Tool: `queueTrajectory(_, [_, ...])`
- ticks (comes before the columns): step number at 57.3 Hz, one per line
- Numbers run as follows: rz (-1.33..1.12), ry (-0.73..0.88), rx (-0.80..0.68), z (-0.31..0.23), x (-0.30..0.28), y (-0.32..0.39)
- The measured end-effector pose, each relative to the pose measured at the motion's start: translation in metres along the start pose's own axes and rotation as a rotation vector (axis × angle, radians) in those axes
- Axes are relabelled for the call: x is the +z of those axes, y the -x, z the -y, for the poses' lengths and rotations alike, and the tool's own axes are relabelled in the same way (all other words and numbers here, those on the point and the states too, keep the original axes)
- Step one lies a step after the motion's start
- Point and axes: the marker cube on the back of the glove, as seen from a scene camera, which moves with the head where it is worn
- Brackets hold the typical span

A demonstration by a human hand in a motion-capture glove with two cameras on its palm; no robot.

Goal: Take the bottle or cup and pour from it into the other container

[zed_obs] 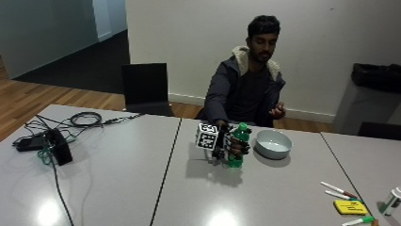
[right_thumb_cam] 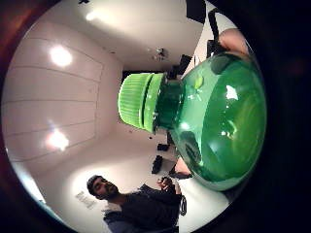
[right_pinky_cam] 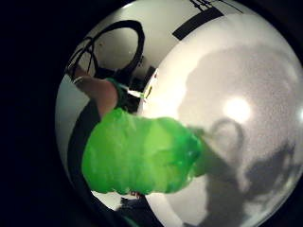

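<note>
Gloved right hand [zed_obs: 233, 145] wraps the green bottle [zed_obs: 236, 146] on the bench [zed_obs: 113, 179].
Bottle stands upright, long axis vertical, cap [right_thumb_cam: 138, 101] skyward; white bowl [zed_obs: 273, 143] just beside, at three o'clock.

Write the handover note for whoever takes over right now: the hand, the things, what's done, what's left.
Right hand: grips the green bottle, upright, at or just above the table.
Cap is still on the bottle.
Bowl sits on the table beside the bottle, apart from it; I can't see anything in it.
Done: bottle grasped.
Left: take the cap off, tilt the bottle over the bowl, pour.
</note>
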Motion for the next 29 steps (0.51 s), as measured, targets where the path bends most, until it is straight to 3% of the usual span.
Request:
queueTrajectory(3, [0.008,-0.053,-0.116,0.004,0.000,-0.003])
queueTrajectory(8, [0.001,0.010,0.045,-0.010,0.000,-0.001])
queueTrajectory(19, [-0.076,0.037,-0.007,-0.024,0.003,0.009])
queueTrajectory(24, [-0.141,-0.051,-0.140,-0.024,0.005,0.023])
queueTrajectory(29, [-0.342,-0.053,-0.170,-0.035,0.010,0.051])
